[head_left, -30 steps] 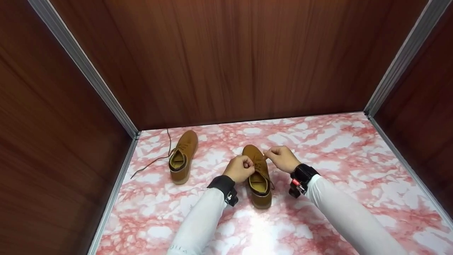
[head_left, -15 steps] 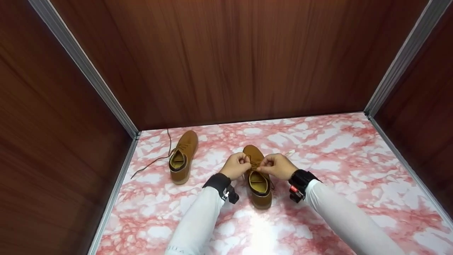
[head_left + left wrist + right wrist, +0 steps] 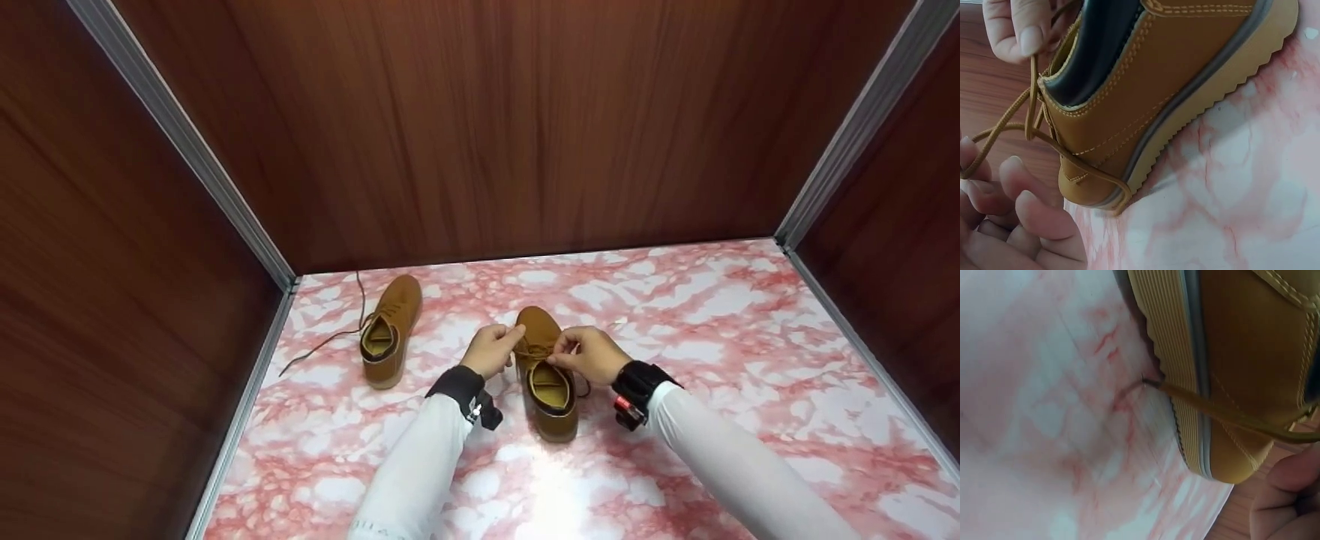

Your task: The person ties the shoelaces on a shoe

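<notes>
A tan lace-up shoe (image 3: 555, 429) stands on the marbled surface, toe away from me. Over its lacing, my right hand (image 3: 592, 354) pinches the brown shoelace (image 3: 1032, 107) between thumb and fingertip, as the left wrist view shows at its top. At the shoe's left side, my left hand (image 3: 491, 350) holds another stretch of the lace, which runs between its fingertips at the left wrist view's edge. A lace strand loops down along the shoe's side there. In the right wrist view, a dark-tipped lace end (image 3: 1154, 384) hangs across the sole, beside the right hand's fingers (image 3: 1292, 472).
A matching shoe (image 3: 384, 367) stands to the left, its long loose lace (image 3: 322, 343) trailing over the pink-and-white surface (image 3: 690, 465). Brown wood-grain panels (image 3: 480, 135) with grey metal corner strips (image 3: 187, 139) enclose the back and sides.
My right hand has come in from the shoe's right side to the lacing. The left hand has shifted slightly left, its fingers now pointing more toward the toe. The shoe has stayed in place.
</notes>
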Demonstrator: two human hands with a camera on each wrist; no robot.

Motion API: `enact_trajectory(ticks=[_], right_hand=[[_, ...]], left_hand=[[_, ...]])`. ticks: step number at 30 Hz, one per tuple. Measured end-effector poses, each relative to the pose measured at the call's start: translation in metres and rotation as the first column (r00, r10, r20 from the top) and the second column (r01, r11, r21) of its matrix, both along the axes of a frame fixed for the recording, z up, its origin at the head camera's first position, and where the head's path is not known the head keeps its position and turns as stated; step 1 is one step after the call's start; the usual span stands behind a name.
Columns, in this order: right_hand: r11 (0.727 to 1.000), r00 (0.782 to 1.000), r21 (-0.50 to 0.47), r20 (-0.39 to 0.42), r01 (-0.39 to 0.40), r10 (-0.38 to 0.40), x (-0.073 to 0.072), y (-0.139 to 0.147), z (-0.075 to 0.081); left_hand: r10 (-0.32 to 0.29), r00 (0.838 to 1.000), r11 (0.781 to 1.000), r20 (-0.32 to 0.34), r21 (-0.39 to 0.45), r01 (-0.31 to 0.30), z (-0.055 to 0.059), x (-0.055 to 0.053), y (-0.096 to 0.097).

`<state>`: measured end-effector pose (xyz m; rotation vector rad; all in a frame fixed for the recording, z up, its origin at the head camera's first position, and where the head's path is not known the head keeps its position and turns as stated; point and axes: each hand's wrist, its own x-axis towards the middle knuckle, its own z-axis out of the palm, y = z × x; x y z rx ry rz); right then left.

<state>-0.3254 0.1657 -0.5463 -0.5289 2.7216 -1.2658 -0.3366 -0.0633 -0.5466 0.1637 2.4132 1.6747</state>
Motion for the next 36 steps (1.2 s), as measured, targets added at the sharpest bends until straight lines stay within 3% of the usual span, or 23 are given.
enact_trajectory(ticks=[8,12,17,23,31,36], right_hand=[[0.998,0.998,-0.027,0.015,-0.055,0.056,0.000,0.017,0.000],[0.998,0.998,-0.039,0.039,-0.049,0.051,-0.001,0.020,0.000],[0.998,0.998,-0.014,-0.013,-0.063,0.062,-0.002,0.016,0.002],[0.999,0.999,-0.011,-0.044,-0.033,0.033,-0.002,0.008,0.005],[1.000,0.999,-0.007,-0.047,0.002,-0.003,-0.002,0.003,0.006],[1.000,0.998,0.009,-0.061,0.004,-0.003,-0.002,0.003,0.006]], left_hand=[[-0.013,1.000,0.999,0.000,-0.043,0.013,-0.001,0.002,-0.002],[-0.007,1.000,0.994,-0.022,-0.107,0.005,-0.002,0.002,-0.003],[-0.021,0.998,0.986,-0.061,-0.166,0.011,-0.005,0.002,0.000],[-0.034,0.994,0.987,-0.106,-0.157,0.017,-0.006,0.002,0.002],[-0.055,0.998,0.994,-0.043,-0.099,0.050,-0.004,0.004,0.000],[-0.103,0.994,0.985,-0.029,-0.144,0.098,-0.001,0.005,0.000]])
